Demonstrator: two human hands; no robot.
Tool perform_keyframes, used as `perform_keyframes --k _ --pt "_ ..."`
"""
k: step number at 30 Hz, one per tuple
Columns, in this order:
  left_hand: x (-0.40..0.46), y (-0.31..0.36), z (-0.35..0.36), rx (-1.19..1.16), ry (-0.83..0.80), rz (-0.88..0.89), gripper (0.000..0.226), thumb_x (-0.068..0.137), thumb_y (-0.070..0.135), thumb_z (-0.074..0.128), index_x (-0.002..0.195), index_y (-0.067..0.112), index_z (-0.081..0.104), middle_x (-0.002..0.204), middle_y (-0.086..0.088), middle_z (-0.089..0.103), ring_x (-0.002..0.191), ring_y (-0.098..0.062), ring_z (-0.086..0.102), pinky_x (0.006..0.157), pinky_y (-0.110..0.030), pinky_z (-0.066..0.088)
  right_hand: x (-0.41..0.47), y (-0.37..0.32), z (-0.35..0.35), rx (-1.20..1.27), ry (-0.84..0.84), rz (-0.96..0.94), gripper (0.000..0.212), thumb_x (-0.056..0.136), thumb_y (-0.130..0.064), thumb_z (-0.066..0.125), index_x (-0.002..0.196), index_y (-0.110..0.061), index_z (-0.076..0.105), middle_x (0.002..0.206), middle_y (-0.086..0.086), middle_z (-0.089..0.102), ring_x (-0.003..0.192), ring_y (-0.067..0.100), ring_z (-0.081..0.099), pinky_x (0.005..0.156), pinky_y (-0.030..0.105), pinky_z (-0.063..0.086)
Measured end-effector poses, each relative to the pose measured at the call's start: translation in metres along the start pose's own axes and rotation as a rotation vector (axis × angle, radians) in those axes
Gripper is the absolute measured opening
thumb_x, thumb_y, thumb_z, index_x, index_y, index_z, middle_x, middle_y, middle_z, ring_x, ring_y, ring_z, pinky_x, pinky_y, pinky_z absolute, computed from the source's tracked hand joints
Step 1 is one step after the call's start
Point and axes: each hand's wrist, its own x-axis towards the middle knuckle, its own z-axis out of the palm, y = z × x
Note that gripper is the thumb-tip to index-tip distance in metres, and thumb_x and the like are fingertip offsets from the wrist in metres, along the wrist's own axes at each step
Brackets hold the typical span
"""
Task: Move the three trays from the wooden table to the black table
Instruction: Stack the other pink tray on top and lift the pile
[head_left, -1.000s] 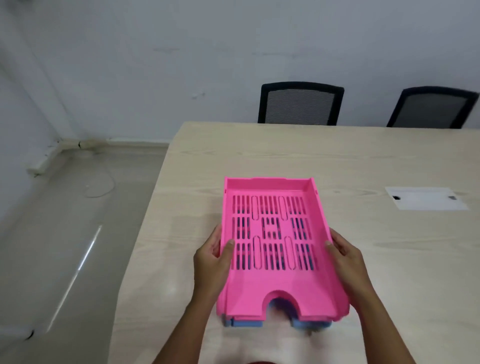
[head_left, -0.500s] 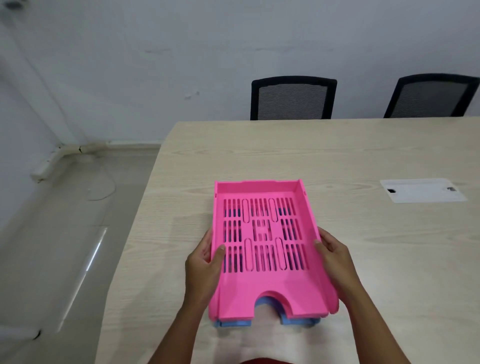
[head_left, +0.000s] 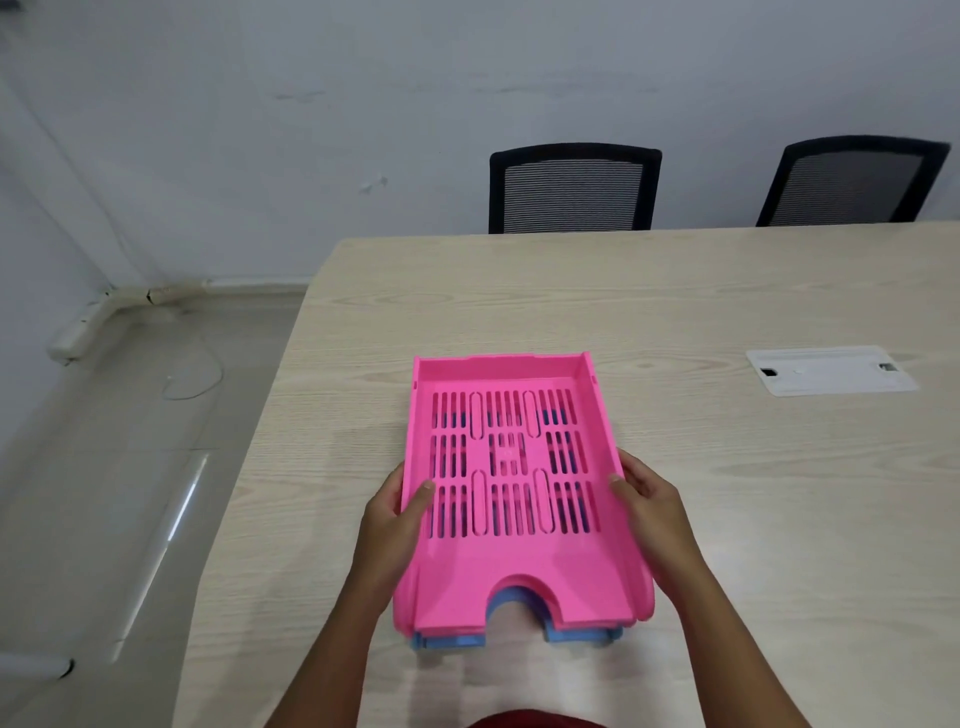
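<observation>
Your pink tray (head_left: 511, 483) lies at lower centre of the frame on the wooden surface (head_left: 727, 493), long axis running from you toward the top of the frame, its notched open end nearest you. It sits nested on a blue tray (head_left: 452, 642) that shows only under its near edge and through the slots. Your left hand (head_left: 392, 525) clamps the left wall, thumb over the rim inside. Your right hand (head_left: 652, 506) grips the right wall the same way. The surface's left edge runs just left of your left hand, with floor (head_left: 104, 493) beyond; bare wood spreads to the right and above, up to a white plate (head_left: 831, 370) at right.
</observation>
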Motion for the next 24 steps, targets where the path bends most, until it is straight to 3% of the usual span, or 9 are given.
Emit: perform_keyframes --k 3,7,11,15,19,22,24 --pt "0.011 0.006 -0.001 -0.087 0.005 -0.053 0.036 0.095 0.034 0.059 0.129 0.026 0.060 0.114 -0.004 0.074 0.102 -0.026 0.071 0.093 -0.055 0.054 0.003 -0.001 -0.001 0.021 0.022 0.013 0.041 0.099 -0.015 0.059 0.109 -0.053 0.071 0.115 -0.010 0.078 0.103 0.018 0.076 0.090 0.048 0.061" --pt "0.021 0.007 0.002 -0.161 -0.061 -0.150 0.042 0.095 0.037 0.058 0.135 0.027 0.055 0.119 -0.011 0.071 0.105 -0.032 0.070 0.093 -0.057 0.053 0.009 0.004 -0.003 0.028 -0.017 0.057 0.033 0.100 -0.028 0.060 0.132 -0.027 0.066 0.118 0.002 0.077 0.103 0.024 0.076 0.093 0.052 0.059" --pt "0.022 -0.002 0.003 -0.284 -0.085 -0.232 0.048 0.093 0.038 0.058 0.139 0.027 0.049 0.126 -0.016 0.067 0.110 -0.038 0.066 0.093 -0.058 0.052 0.016 0.013 -0.002 0.103 -0.158 0.183 0.037 0.100 -0.038 0.055 0.127 -0.016 0.067 0.110 0.011 0.080 0.098 0.031 0.077 0.094 0.052 0.057" --pt "0.020 -0.007 0.002 -0.290 -0.087 -0.251 0.050 0.090 0.041 0.061 0.137 0.025 0.053 0.125 -0.017 0.067 0.109 -0.039 0.066 0.098 -0.061 0.047 0.022 0.019 -0.005 0.137 -0.222 0.209 0.044 0.099 -0.047 0.054 0.129 -0.018 0.066 0.115 0.012 0.078 0.105 0.034 0.074 0.101 0.056 0.053" --pt "0.015 -0.010 0.003 -0.300 -0.078 -0.252 0.044 0.090 0.037 0.060 0.131 0.021 0.058 0.109 -0.017 0.073 0.090 -0.035 0.072 0.086 -0.052 0.055 0.026 0.022 -0.006 0.098 -0.244 0.201 0.050 0.093 -0.066 0.049 0.126 -0.033 0.069 0.113 0.003 0.080 0.102 0.024 0.077 0.093 0.048 0.054" --pt "0.010 -0.015 0.003 -0.314 -0.054 -0.245 0.044 0.091 0.033 0.060 0.132 0.016 0.057 0.107 -0.019 0.072 0.089 -0.036 0.070 0.089 -0.056 0.053 0.029 0.023 -0.006 0.096 -0.262 0.205 0.047 0.088 -0.072 0.049 0.116 -0.043 0.072 0.111 -0.001 0.080 0.098 0.019 0.078 0.089 0.044 0.052" --pt "0.005 -0.018 0.003 -0.331 -0.044 -0.242 0.044 0.092 0.032 0.059 0.133 0.015 0.057 0.107 -0.021 0.072 0.091 -0.038 0.069 0.090 -0.057 0.053 0.031 0.023 -0.007 0.096 -0.277 0.202 0.047 0.086 -0.072 0.052 0.114 -0.041 0.075 0.110 0.002 0.081 0.097 0.022 0.078 0.087 0.044 0.053"
